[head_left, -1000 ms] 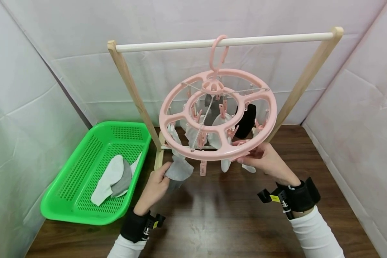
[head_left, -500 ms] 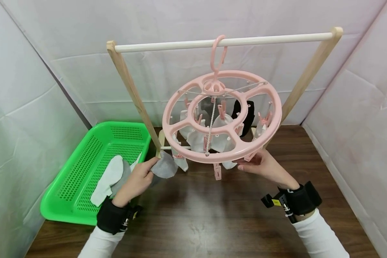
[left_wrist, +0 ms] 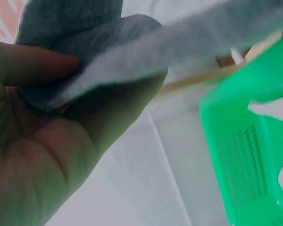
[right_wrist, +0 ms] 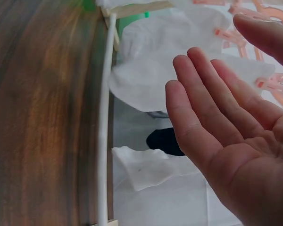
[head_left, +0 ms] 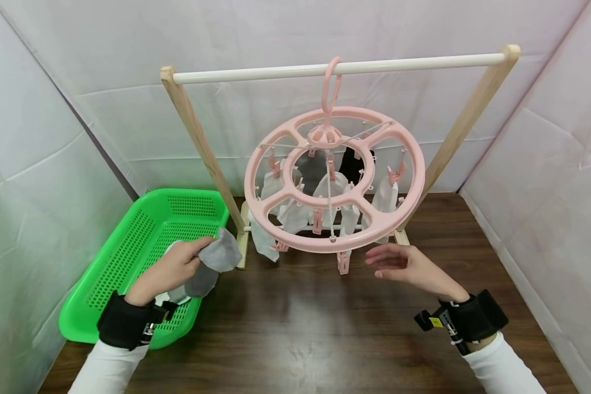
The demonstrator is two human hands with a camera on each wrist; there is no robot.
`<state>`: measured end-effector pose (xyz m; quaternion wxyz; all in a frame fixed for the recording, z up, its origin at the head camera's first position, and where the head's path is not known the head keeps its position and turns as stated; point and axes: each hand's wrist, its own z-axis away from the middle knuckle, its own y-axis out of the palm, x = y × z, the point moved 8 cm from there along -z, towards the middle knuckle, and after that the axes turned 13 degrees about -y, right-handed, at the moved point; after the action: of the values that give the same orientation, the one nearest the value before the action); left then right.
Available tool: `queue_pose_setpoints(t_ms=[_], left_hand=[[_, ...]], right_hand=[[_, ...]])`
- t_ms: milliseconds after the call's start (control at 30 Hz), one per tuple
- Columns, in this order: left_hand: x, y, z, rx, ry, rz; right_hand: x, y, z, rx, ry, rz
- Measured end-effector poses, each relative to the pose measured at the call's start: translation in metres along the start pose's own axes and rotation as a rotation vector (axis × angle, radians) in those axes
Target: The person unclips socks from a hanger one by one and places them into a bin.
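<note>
My left hand [head_left: 174,268] pinches a grey sock [head_left: 220,251] over the near right side of the green basket [head_left: 197,194]; the left wrist view shows the sock's cloth [left_wrist: 89,37] folded between thumb and fingers. My right hand [head_left: 406,266], fingers loosely extended and holding nothing, is just below the front right rim of the pink round clip hanger [head_left: 325,243]. White socks [head_left: 386,194], a grey sock [head_left: 310,169] and a black sock [head_left: 351,164] hang from its clips. An unoccupied pink clip [head_left: 343,262] dangles at the front.
The hanger hooks over a white rod [head_left: 423,64] on a wooden stand [head_left: 194,128]. More socks lie in the basket, partly hidden behind my left hand. Beneath is a dark wooden tabletop [head_left: 295,328]; white cloth walls [head_left: 108,49] stand behind and at the sides.
My left hand has carried the grey sock left, from the hanger's front to over the basket. The right hand has let go of the hanger and dropped slightly; the hanger has turned.
</note>
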<state>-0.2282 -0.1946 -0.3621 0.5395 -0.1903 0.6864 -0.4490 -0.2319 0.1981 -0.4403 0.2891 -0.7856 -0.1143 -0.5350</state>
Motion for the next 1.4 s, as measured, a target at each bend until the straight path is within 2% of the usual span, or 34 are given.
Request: queue_pose_setpoints(t_ms=[133, 300, 467, 567, 767, 900, 1067, 1267, 1400], left_hand=[[0.004, -0.019, 0.005, -0.023, 0.005, -0.024], [0.018, -0.042, 0.013, -0.057, -0.034, -0.078], [0.035, -0.051, 0.019, -0.056, -0.101, -0.138], [0.048, -0.048, 0.019, -0.008, -0.145, -0.147], [0.075, -0.034, 0.024, 0.161, -0.251, -0.123], [0.085, -0.028, 0.029, 0.204, -0.256, -0.105], [0.084, -0.019, 0.031, 0.217, -0.247, -0.07], [0.074, 0.001, 0.026, 0.268, -0.26, -0.015], [0.067, 0.01, 0.023, 0.262, -0.229, -0.029]], right_hand=[[-0.004, 0.004, 0.005, 0.028, -0.014, -0.038], [-0.011, 0.008, 0.009, 0.036, -0.001, -0.082], [-0.015, 0.011, 0.013, 0.04, -0.004, -0.111], [-0.017, 0.012, 0.014, 0.045, 0.001, -0.11], [-0.022, 0.016, 0.016, 0.042, 0.028, -0.108], [-0.026, 0.018, 0.017, 0.035, 0.066, -0.095], [-0.031, 0.021, 0.018, 0.033, 0.079, -0.084], [-0.026, 0.023, 0.016, 0.035, 0.029, -0.081], [-0.02, 0.019, 0.012, -0.014, 0.009, -0.019]])
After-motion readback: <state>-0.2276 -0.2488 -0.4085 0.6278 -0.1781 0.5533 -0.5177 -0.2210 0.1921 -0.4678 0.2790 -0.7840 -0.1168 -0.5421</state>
